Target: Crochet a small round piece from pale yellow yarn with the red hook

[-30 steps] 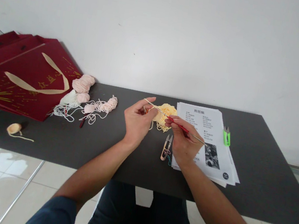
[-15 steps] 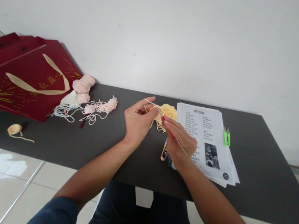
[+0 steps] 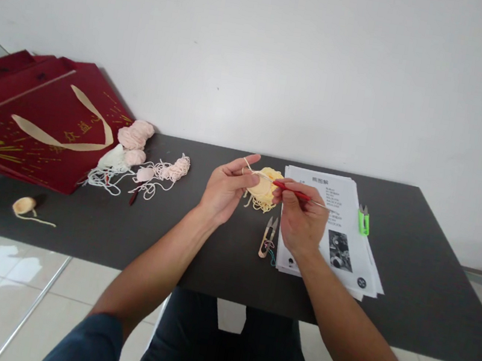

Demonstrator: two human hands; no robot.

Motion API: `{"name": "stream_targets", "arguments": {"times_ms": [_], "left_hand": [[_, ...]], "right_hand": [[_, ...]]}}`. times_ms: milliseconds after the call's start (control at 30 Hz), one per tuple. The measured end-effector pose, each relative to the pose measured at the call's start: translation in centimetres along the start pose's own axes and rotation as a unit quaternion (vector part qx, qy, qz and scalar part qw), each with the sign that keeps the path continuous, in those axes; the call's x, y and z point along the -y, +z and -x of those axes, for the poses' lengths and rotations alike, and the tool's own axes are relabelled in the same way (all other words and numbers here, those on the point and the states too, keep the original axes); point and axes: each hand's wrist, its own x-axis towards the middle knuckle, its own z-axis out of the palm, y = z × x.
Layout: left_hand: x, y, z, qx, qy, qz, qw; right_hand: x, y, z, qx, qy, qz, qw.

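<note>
My left hand [image 3: 226, 193] pinches a small cream crochet piece [image 3: 260, 187], with a strand of yarn running over its raised index finger. In my right hand [image 3: 303, 218] is a crochet hook [image 3: 291, 189] with a red grip, held like a pen. The hook's metal tip points left and reaches the crochet piece; whether it sits in a stitch is too small to tell. Behind the piece lies a loose heap of yellow yarn [image 3: 264, 204], partly hidden by it. Thread snips [image 3: 267, 238] rest on the table just below, left of my right hand.
Printed sheets [image 3: 348, 222] lie under my right hand, with green-handled snips [image 3: 363, 220] on their right edge. Pink and white yarn [image 3: 136, 134] sits left, beside dark red gift bags [image 3: 48, 125]. A small cream crocheted cup [image 3: 24, 206] is near the table's left front edge.
My right hand has turned and shifted right, so the hook now lies nearly level with its red grip showing. The snips below are uncovered. My left hand has moved slightly right.
</note>
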Motion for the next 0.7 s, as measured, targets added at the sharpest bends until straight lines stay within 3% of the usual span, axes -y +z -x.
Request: {"name": "stream_targets", "arguments": {"times_ms": [100, 200, 433, 500, 600, 700], "left_hand": [[0.1, 0.1, 0.1, 0.007, 0.014, -0.066, 0.998], [0.3, 0.0, 0.1, -0.017, 0.038, -0.13, 0.991], [1.0, -0.2, 0.0, -0.067, 0.151, -0.274, 0.947], [1.2, -0.2, 0.2, -0.073, 0.192, -0.319, 0.925], [1.2, -0.1, 0.5, -0.068, 0.248, -0.361, 0.896], [1.1, -0.3, 0.5, -0.041, 0.242, -0.347, 0.905]], "right_hand": [[0.4, -0.8, -1.0, 0.032, -0.023, -0.004, 0.999], [0.7, -1.4, -1.3, 0.048, -0.066, 0.057, 0.995], [1.7, -1.1, -0.1, 0.08, -0.19, 0.227, 0.952], [1.8, -0.9, 0.2, 0.069, -0.181, 0.235, 0.952], [1.7, -0.8, 0.3, 0.022, -0.114, 0.195, 0.974], [1.5, -0.9, -0.1, -0.018, -0.034, 0.118, 0.992]]}}
